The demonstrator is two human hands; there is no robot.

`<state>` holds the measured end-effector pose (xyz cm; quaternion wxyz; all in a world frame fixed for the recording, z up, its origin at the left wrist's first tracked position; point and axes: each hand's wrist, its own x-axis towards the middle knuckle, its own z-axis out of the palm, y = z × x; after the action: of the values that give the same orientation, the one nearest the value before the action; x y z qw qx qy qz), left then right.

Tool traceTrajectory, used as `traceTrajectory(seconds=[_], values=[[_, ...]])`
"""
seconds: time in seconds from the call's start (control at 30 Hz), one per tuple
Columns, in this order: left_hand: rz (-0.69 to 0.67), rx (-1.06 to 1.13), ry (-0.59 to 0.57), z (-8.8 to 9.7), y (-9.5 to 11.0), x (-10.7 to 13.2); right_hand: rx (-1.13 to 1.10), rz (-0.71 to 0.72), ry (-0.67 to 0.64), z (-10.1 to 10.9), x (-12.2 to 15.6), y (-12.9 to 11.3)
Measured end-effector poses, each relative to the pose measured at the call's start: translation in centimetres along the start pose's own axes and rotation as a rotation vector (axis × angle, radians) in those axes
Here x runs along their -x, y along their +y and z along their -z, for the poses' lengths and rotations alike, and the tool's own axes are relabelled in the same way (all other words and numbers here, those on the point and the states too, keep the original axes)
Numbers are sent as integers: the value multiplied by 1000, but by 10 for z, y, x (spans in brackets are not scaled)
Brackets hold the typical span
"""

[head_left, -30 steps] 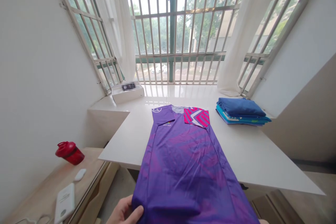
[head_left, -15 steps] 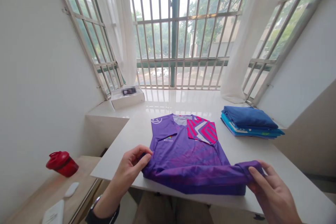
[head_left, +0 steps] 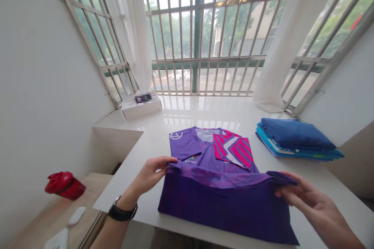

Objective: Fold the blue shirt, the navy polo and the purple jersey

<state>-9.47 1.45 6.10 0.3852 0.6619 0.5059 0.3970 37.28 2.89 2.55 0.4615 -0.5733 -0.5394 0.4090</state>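
Note:
A purple sports shirt [head_left: 222,198] with a pink and white patterned sleeve lies on the white table [head_left: 163,140], its lower half folded up over the body. My left hand [head_left: 153,173], with a black watch on the wrist, pinches the left corner of the folded hem. My right hand [head_left: 304,198] pinches the right corner of the same hem. Both corners are lifted a little above the shirt.
A stack of folded blue clothes [head_left: 295,140] sits at the right of the table. A white box [head_left: 142,105] lies on the window ledge at the back left. On a lower wooden surface to the left are a red shaker bottle [head_left: 64,184] and small white items [head_left: 76,214].
Both hands have carried the shirt's hem from the table's near edge up and away over the body, folding the shirt in half. The camera has tilted down slightly.

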Motion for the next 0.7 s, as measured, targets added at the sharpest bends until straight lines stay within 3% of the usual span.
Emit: traceTrajectory(seconds=[0.1,0.17,0.27,0.4,0.53,0.7], values=[[58,-10,-15,-5,-28,-44,38,16,-37,-16,-43,0],[104,-210,-4,-11,-47,-66,95,28,-103,-27,-72,8],[87,-485,66,-19,-68,-81,241,38,-123,-37,-100,29],[45,-591,110,-23,-82,-80,527,102,-37,-40,-105,50],[47,-554,145,-19,-90,-80,673,138,28,-42,-101,52],[89,-494,19,-5,-86,-92,706,144,64,-43,-104,51]])
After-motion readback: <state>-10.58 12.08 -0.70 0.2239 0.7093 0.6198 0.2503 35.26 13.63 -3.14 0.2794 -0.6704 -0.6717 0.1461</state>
